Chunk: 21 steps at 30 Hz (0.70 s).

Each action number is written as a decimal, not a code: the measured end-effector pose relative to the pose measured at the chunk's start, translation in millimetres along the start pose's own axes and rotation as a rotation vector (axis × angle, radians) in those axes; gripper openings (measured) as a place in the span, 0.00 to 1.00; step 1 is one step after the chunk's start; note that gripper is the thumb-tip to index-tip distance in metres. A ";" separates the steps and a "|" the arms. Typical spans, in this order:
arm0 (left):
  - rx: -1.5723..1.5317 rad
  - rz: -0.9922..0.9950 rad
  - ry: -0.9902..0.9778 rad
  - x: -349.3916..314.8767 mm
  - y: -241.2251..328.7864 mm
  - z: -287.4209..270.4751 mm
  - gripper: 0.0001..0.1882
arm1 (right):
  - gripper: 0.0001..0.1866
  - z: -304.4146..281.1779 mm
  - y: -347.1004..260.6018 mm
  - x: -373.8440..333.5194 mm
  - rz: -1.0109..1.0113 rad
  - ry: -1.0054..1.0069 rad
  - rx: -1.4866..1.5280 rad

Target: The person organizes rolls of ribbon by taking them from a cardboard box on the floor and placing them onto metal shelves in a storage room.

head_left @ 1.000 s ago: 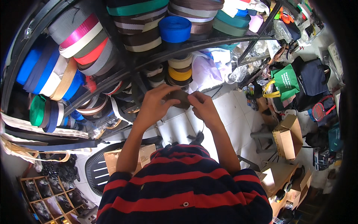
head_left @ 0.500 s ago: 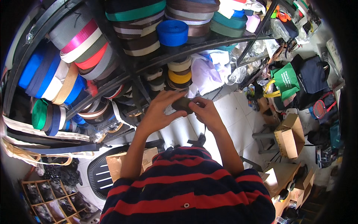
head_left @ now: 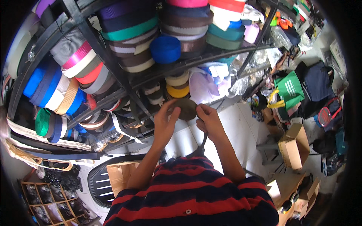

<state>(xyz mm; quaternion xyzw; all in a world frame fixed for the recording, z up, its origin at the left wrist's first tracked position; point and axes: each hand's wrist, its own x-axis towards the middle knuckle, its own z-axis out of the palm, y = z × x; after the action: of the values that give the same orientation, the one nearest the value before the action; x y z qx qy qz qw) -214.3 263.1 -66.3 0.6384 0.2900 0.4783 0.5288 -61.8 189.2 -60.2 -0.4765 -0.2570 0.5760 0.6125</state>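
Note:
Between my two hands is a dark olive roll of webbing tape, its flat round side turned up toward me. My left hand grips the roll's left edge, with the thumb lying over its face. At the right edge, my right hand pinches the tape between thumb and bent fingers. From below that hand a loose dark tail of tape hangs down toward my shirt. The undersides of the fingers are hidden.
Ahead stands a black metal shelf stacked with coloured webbing rolls, among them a blue roll. A black slatted chair with cardboard is at lower left. Rightward are an open cardboard box and a green bag.
The roll has tipped so that its round face shows more fully. My left hand has turned, its fingers drawn in around the edge. The view has shifted, showing more upper shelf.

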 end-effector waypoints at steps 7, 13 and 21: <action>0.361 0.128 -0.328 37.8 52.6 -9.5 0.17 | 0.08 -6.5 -30.9 17.5 -0.203 0.016 -0.308; -0.309 -0.240 0.082 39.8 38.7 25.5 0.16 | 0.18 7.8 -41.8 30.8 -0.929 0.156 -0.679; -0.381 -0.191 0.113 38.8 47.1 43.7 0.22 | 0.25 16.3 -45.8 39.7 -0.849 0.048 -0.473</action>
<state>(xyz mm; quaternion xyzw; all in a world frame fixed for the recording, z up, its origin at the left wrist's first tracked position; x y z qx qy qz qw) -166.1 266.9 -8.9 0.4685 0.2829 0.5072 0.6658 -46.7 237.0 -22.5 -0.4687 -0.5383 0.1898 0.6742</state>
